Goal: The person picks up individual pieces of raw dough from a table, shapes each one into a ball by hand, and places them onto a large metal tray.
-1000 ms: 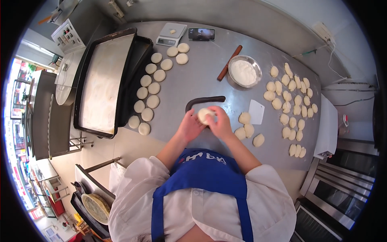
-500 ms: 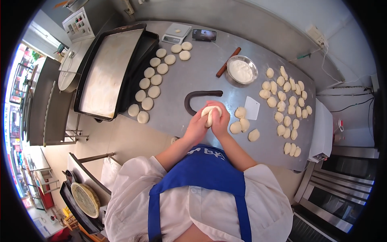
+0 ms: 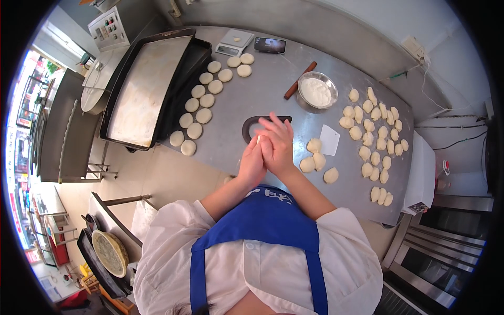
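My two hands meet above the table's near edge with a piece of dough point(image 3: 258, 139) between them, only a sliver of it showing. My left hand point(image 3: 253, 161) cups it from below and the left. Over it lies my right hand point(image 3: 278, 147), pressing with the palm side while its blurred fingers stretch forward and apart. Just beyond is a dark, curved strip point(image 3: 249, 122) on the table. To the right sit several dough balls point(image 3: 318, 160) beside a white scraper point(image 3: 329, 139).
Flattened dough rounds point(image 3: 204, 115) line the left of the steel table point(image 3: 273, 79), beside black baking trays point(image 3: 152, 89). At the back are a scale point(image 3: 233, 42), a phone point(image 3: 270, 45), a rolling pin point(image 3: 300, 80) and a flour bowl point(image 3: 316, 93). Many dough pieces point(image 3: 380, 143) lie at right.
My right hand has turned over the dough, its fingers now stretched forward instead of wrapped around it. The dough has become mostly hidden between my palms. The view has shifted slightly.
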The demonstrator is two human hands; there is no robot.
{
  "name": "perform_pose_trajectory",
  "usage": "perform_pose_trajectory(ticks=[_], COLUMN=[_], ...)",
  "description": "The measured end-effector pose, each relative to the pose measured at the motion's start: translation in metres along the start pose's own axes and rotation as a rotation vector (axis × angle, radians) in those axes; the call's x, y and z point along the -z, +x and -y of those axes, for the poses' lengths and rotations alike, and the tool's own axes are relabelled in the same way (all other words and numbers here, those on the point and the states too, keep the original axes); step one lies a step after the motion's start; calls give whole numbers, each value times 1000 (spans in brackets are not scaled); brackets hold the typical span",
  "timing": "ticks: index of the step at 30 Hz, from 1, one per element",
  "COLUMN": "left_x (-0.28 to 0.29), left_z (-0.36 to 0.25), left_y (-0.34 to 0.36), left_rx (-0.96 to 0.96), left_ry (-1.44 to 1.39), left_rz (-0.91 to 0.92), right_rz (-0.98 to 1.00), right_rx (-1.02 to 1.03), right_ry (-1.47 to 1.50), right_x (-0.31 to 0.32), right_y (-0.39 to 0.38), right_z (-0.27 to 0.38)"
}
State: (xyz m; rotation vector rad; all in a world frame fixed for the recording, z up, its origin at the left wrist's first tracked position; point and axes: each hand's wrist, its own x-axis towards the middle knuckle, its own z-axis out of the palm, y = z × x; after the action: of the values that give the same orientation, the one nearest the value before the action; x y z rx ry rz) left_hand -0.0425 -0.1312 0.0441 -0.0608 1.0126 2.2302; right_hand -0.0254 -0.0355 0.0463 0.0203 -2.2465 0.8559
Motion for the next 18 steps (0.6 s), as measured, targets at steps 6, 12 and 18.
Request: perform_pose_trajectory(ticks=[6,12,18], left_x=[-15,-12,22], left_z=[-32,0,11], left_y=[-16,-14,3], left_rx=[245,48,28], left_ry=[-69,79,148], left_rz=[124,-24,62], right_rz=[-46,134,-60], right_rx=[110,-319,-274], right_ry=[23,518,413], right_x=[-5,-6,-11], right_y=[-16,-27,-7], right_z=[-8,-35,5])
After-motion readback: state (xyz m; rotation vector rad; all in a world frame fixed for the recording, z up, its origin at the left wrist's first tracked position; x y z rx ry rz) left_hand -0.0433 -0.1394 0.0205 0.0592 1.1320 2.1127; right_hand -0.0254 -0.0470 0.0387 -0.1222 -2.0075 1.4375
